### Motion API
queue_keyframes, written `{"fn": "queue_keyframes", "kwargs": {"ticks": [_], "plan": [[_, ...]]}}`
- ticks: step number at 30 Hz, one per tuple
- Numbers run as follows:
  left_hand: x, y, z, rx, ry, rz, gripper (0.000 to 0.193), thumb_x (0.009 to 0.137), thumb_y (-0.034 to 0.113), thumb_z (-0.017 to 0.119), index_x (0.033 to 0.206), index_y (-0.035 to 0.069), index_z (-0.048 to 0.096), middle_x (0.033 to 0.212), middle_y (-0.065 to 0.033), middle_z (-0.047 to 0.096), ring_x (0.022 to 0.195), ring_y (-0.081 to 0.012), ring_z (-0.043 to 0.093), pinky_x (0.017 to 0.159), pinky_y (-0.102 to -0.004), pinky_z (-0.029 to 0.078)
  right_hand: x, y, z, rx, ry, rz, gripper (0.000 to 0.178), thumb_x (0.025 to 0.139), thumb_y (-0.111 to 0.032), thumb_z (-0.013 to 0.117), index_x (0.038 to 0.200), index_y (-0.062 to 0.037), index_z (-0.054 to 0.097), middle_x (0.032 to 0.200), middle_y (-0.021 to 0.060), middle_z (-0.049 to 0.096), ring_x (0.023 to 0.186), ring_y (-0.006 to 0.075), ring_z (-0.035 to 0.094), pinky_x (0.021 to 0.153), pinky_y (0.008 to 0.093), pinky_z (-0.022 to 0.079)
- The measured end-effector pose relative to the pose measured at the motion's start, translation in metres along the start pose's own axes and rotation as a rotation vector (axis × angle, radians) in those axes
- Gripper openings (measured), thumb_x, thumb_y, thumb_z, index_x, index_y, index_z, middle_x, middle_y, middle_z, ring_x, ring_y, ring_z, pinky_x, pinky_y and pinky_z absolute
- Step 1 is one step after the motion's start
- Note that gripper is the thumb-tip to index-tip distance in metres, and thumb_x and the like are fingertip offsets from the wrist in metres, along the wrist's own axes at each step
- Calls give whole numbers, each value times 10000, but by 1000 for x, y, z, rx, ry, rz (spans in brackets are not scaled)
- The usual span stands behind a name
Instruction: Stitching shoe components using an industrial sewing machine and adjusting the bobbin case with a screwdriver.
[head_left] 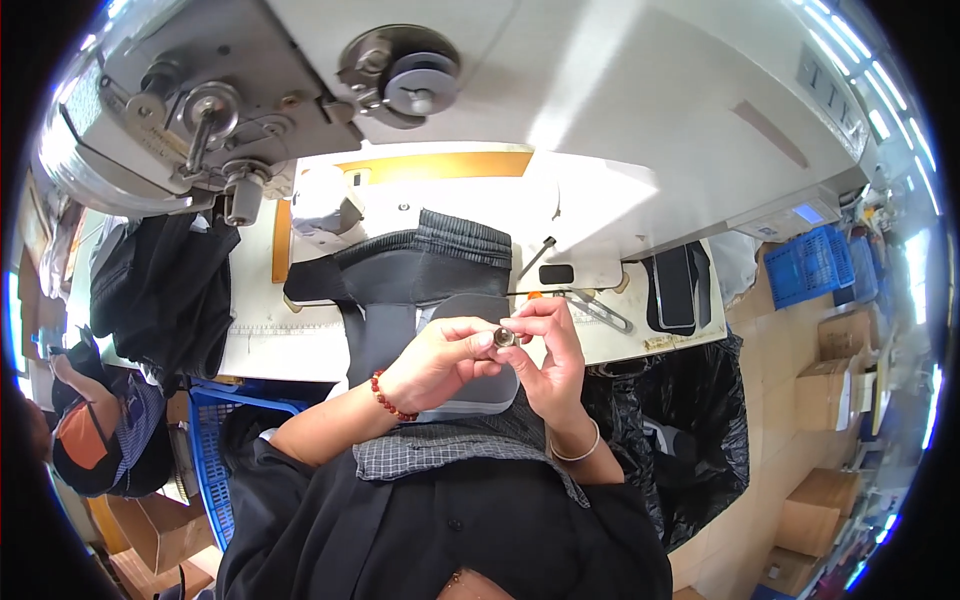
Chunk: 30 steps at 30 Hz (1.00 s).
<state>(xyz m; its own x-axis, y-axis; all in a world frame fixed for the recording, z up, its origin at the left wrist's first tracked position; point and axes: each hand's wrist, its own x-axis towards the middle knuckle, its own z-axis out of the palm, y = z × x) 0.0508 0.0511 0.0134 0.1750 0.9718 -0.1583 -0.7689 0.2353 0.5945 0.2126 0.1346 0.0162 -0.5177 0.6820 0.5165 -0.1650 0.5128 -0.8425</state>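
Observation:
Over my lap, both hands hold a small round metal bobbin case (pixel 505 338) between them. My left hand (pixel 440 358) pinches it from the left with thumb and forefinger. Fingers and thumb of my right hand (pixel 550 350) close on it from the right and top. Whether a bobbin sits inside cannot be made out. Just beyond my hands, a black fabric piece with a ribbed elastic band (pixel 465 240) lies on the white sewing table (pixel 270 345), with part of it hanging toward my lap.
The sewing machine (pixel 620 90) arches overhead, its needle head at left. Scissors (pixel 600 312) and a dark phone-like slab (pixel 672 290) lie to the right. Black cloth (pixel 170 290) is heaped left. Below the table are a blue basket (pixel 210 450) and a black plastic bag (pixel 690 440).

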Motion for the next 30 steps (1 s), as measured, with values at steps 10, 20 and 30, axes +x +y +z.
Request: {"fn": "queue_keyframes", "kwargs": {"ticks": [10,20,30], "plan": [[1,1,2,20,79,53,160,957,154,622,1053,26,633,1042,-47,652,946,-103,623,805,-256,545,2,-8,13,-358,163,-235,323,766,-58,764,1055,-37,621,975,125,579,812,246,576,701,319,460],[9,-20,3,156,179,326,83,932,60,638,1008,31,620,999,-40,658,911,-100,631,818,-269,545,-4,-15,20,-729,224,-263,227,758,-60,742,968,-55,657,957,67,627,844,210,590,811,365,386],[18,-20,-1,-56,50,172,111,943,108,634,1039,57,611,1041,-30,652,988,-125,620,884,-294,509,-8,-6,16,-191,237,26,280,766,52,693,995,-40,560,996,112,610,880,222,575,865,354,436]]}}
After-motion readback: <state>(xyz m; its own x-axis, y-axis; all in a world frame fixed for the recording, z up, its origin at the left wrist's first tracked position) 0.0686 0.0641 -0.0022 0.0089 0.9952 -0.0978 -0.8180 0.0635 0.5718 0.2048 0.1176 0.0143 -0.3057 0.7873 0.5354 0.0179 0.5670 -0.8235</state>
